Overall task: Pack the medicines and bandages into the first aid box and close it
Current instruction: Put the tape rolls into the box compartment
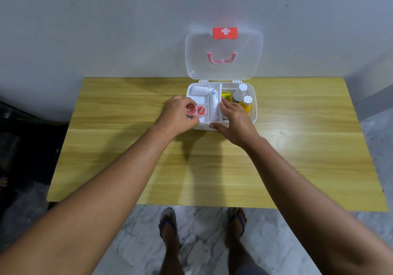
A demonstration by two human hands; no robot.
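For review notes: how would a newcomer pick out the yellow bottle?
Find the open white box at the far edge of the table. Its right section holds two white-capped bottles. The yellow bottle is the nearer one; the other bottle is clear with a green label.

I see a red spool (191,111) in my left hand (177,115), with a second red spool (201,111) just beside that grip. The first aid box (254,113) is white, its latch (225,33) red with a white cross, and the table (127,147) is yellow wood-grain.
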